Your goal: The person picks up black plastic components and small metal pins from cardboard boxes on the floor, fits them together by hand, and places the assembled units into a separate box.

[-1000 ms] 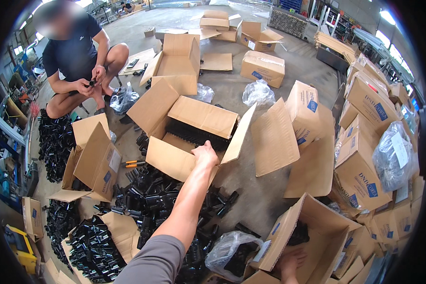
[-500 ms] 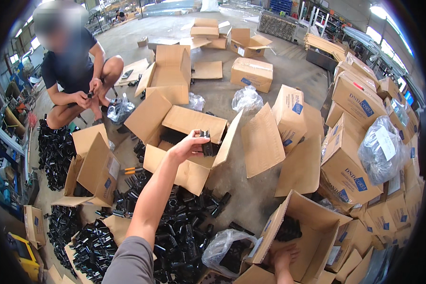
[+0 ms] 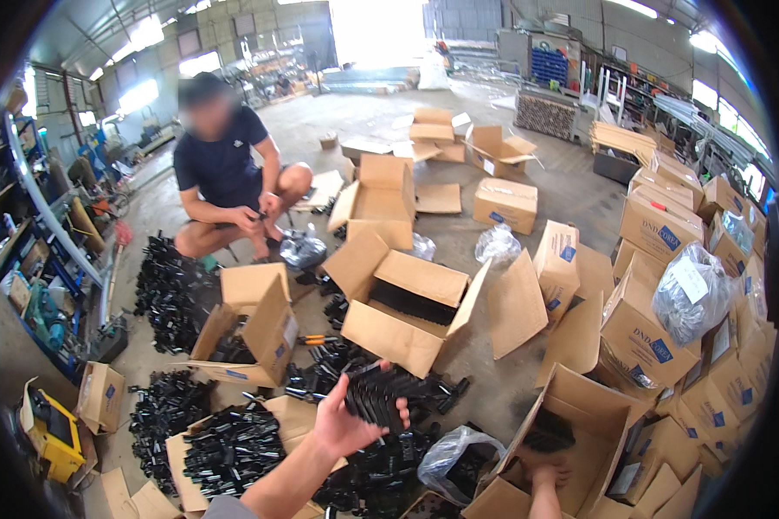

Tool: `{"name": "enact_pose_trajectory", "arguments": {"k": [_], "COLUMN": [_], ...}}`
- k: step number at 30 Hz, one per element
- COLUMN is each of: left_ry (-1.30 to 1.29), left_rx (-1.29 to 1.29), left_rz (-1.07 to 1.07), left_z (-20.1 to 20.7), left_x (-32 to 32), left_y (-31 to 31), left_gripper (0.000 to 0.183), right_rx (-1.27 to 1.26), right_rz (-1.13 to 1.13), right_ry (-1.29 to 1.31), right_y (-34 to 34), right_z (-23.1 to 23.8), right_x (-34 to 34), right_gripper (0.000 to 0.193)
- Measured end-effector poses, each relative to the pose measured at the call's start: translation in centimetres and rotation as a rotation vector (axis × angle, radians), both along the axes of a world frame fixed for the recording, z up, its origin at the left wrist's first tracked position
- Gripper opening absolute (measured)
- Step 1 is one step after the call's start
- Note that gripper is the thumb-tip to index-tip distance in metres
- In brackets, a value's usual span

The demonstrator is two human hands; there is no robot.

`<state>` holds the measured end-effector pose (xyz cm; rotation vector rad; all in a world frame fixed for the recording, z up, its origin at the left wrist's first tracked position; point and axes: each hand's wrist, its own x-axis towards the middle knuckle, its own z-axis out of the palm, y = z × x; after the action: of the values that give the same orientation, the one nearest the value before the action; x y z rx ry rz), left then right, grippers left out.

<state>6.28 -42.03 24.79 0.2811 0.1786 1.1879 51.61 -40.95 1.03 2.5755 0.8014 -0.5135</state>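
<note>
My left hand [image 3: 333, 426] is closed around a short row of ribbed black plastic parts [image 3: 376, 398], held above a loose pile of similar black parts [image 3: 376, 467]. At the lower right, my right hand [image 3: 549, 474] reaches into an open cardboard box [image 3: 593, 398]. Its fingers look stretched out near the bottom, and I see nothing held in them. Beside that hand, a dark stack of black parts [image 3: 550, 430] sits inside the box. Farther off in the middle, another open box [image 3: 420, 275] holds a packed row of black parts [image 3: 413, 304].
A crouching person [image 3: 229, 173] handles a small black piece at the far left. Stacked cartons [image 3: 649, 324] and a clear plastic bag [image 3: 697, 290] line the right. More black parts [image 3: 234, 445] lie heaped at left. Another plastic bag [image 3: 459, 458] adjoins my right-hand box.
My view has tilted up and swung left. My left hand has come back from over the middle box toward me, turning the black parts it holds. My right hand stays inside the lower-right box.
</note>
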Motion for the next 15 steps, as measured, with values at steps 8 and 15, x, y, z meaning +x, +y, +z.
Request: {"name": "enact_pose_trajectory", "arguments": {"k": [8, 15], "left_ry": [0.200, 0.050], "left_rx": [0.066, 0.038], "left_rz": [0.259, 0.223], "left_z": [9.6, 15.8], "left_x": [-2.2, 0.4], "left_y": [-20.9, -29.0], "left_gripper": [0.069, 0.054], "right_rx": [0.311, 0.951], "right_rz": [0.280, 0.465], "right_ry": [0.556, 0.845], "right_y": [-4.3, -10.6], "right_z": [6.1, 24.8], "right_x": [3.7, -1.1], "right_gripper": [0.069, 0.039]}}
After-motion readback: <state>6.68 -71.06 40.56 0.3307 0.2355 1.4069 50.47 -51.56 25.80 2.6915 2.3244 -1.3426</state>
